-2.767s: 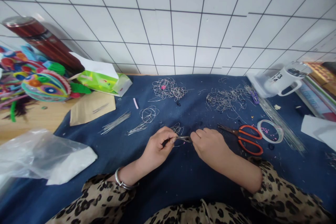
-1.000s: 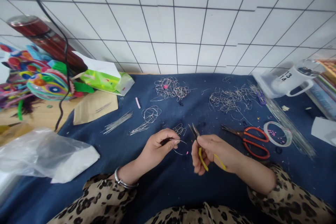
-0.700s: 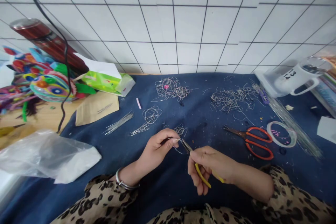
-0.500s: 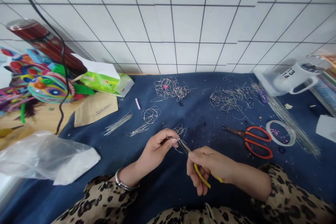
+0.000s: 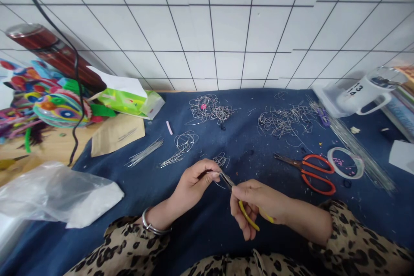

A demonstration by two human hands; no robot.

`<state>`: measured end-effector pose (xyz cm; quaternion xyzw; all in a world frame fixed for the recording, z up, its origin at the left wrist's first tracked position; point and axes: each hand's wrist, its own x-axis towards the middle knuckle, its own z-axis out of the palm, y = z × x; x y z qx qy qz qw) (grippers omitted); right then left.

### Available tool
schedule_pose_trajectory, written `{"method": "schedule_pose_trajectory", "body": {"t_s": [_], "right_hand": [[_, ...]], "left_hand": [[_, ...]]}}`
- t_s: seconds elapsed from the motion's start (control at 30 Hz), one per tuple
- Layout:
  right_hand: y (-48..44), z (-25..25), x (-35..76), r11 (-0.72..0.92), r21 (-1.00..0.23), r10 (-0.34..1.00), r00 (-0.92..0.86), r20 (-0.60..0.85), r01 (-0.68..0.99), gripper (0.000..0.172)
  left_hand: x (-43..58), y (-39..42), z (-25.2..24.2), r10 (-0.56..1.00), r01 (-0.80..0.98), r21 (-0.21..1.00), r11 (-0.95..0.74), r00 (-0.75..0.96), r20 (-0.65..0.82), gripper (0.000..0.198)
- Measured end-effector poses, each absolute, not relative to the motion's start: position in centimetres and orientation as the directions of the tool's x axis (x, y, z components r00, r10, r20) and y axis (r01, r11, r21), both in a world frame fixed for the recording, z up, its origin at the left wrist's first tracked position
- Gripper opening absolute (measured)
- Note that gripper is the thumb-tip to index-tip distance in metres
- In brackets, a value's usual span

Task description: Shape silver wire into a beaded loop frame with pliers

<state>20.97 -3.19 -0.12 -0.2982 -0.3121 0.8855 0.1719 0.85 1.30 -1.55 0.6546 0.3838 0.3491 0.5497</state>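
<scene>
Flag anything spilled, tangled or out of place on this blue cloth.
Two things: the wire heap on the right is a messy tangle, unlike the straight wire lengths on the left, and tiny scraps litter the blue cloth around the orange-handled scissors.

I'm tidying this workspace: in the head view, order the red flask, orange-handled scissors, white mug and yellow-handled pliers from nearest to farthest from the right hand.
From the right hand:
1. Yellow-handled pliers, held in it.
2. Orange-handled scissors, to its right.
3. White mug, at the back right.
4. Red flask, far left.
</scene>
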Motion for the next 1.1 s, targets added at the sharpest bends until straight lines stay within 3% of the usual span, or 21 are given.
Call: {"method": "schedule_pose_trajectory", "body": {"t_s": [0.67,1.1], "right_hand": [[-3.24,-0.42,20.81,-0.76,-0.64,0.48,-0.761,-0.436,-0.113,0.047],[-3.14,-0.43,20.98,-0.78,-0.607,0.457,-0.8,-0.388,-0.151,0.046]], "left_hand": [[0.8,1.21,-1.63,0.874,0.109,0.983,-0.146,0.48,0.077,0.01],[0.9,1.12,-1.46,0.886,0.043,0.996,-0.084,0.46,0.055,0.01]]}}
